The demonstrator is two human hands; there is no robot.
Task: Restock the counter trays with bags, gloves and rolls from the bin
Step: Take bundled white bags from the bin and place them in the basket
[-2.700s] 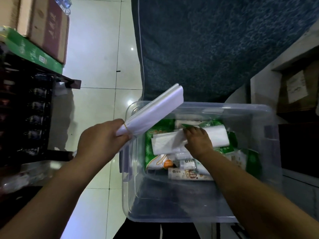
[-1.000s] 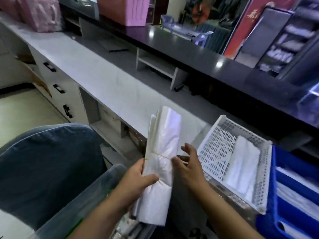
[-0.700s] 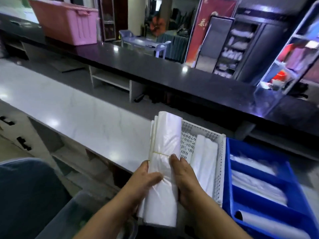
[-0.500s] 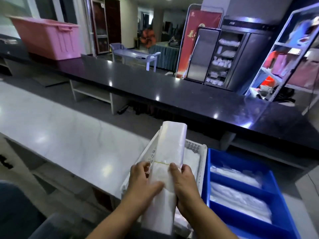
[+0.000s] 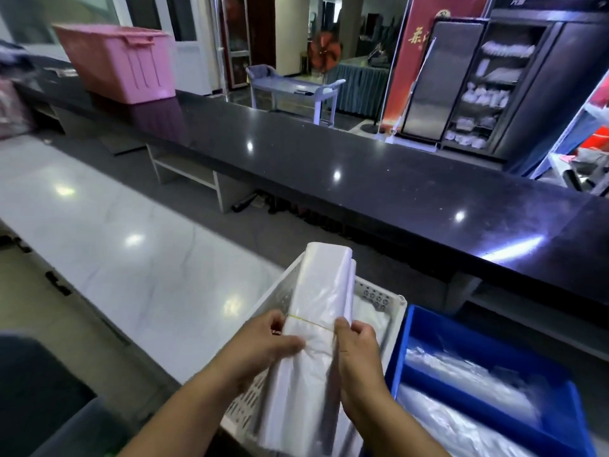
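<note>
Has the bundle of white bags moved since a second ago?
Yes. The bag bundle now sits over the white basket; before, it was left of it.

Both hands are on a folded bundle of white plastic bags (image 5: pixel 316 331), held lengthwise over the white slotted tray (image 5: pixel 379 300). The left hand (image 5: pixel 263 349) grips its left edge, the right hand (image 5: pixel 357 354) its right edge, and a thin yellow rubber band (image 5: pixel 309 321) runs across the bundle between them. More white bags lie in the tray beneath. Just to the right sits a blue tray (image 5: pixel 400 354) with clear plastic in its compartments. Both trays rest on a pale marble counter (image 5: pixel 125 258); behind it runs a black countertop (image 5: pixel 379 192) carrying a pink bin (image 5: pixel 122 67).
</note>
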